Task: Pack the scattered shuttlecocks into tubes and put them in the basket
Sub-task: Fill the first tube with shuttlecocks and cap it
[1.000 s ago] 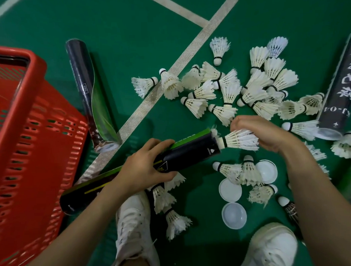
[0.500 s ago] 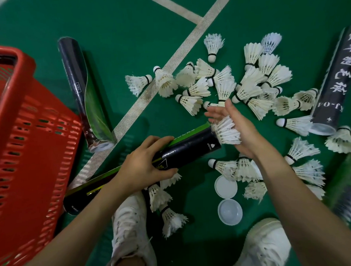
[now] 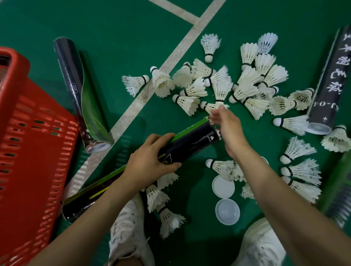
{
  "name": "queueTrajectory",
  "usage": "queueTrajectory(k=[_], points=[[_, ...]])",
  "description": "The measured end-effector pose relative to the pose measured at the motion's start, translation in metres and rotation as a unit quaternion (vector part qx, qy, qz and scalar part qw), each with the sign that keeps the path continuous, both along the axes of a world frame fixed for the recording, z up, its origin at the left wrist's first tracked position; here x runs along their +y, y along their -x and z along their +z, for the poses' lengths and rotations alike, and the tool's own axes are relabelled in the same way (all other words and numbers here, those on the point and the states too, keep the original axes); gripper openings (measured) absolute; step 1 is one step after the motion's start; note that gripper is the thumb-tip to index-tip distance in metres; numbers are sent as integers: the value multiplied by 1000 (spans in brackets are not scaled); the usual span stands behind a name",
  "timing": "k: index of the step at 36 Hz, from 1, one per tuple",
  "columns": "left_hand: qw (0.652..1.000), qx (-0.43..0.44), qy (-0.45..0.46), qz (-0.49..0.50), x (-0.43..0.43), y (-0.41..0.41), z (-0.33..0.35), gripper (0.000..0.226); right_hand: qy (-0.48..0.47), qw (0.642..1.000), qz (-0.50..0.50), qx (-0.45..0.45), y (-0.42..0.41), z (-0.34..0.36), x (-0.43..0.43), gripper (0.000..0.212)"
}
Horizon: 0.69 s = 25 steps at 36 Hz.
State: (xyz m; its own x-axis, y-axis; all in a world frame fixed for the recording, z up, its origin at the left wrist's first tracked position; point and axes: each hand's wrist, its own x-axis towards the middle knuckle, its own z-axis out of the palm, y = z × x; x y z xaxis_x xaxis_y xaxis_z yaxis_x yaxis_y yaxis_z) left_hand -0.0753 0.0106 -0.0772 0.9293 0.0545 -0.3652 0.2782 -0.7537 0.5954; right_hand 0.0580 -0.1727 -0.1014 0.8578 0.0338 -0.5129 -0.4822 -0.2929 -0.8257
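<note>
My left hand (image 3: pixel 150 163) grips a long black-and-green tube (image 3: pixel 192 140) that lies slanted over the green floor, its open end up and to the right. My right hand (image 3: pixel 227 127) is at that open end with straight fingers, palm against the mouth; the shuttlecock pushed in is almost hidden. Several white shuttlecocks (image 3: pixel 220 85) lie scattered beyond the hands, and more lie at the right (image 3: pixel 299 168) and near my shoes (image 3: pixel 167 218). The red basket (image 3: pixel 22 150) stands at the left.
A second dark tube (image 3: pixel 80 96) lies beside the basket, a third tube (image 3: pixel 328 83) at the far right, and another at the lower right edge (image 3: pixel 343 190). Two white lids (image 3: pixel 224 198) lie between my white shoes (image 3: pixel 130 230). White court lines cross the floor.
My right hand held a shuttlecock at the tube's mouth, then pushed it in; its feathers have nearly vanished inside. The left hand kept its grip on the tube.
</note>
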Motion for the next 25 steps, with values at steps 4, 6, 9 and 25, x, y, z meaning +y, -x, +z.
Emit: queueTrajectory(k=[4,6,9,25], points=[[999,5,-18,30,-1,-4,-1,78,118,991,-24,-54,-12,-16,-12,10],[999,3,-30,40,0,-6,-2,78,153,986,-9,-58,-16,-21,-13,13],[998,8,-48,46,1,-8,-3,81,156,986,60,-17,-18,-21,-11,20],[999,-12,-35,39,3,4,0,78,-19,986,137,-98,-5,27,-28,24]])
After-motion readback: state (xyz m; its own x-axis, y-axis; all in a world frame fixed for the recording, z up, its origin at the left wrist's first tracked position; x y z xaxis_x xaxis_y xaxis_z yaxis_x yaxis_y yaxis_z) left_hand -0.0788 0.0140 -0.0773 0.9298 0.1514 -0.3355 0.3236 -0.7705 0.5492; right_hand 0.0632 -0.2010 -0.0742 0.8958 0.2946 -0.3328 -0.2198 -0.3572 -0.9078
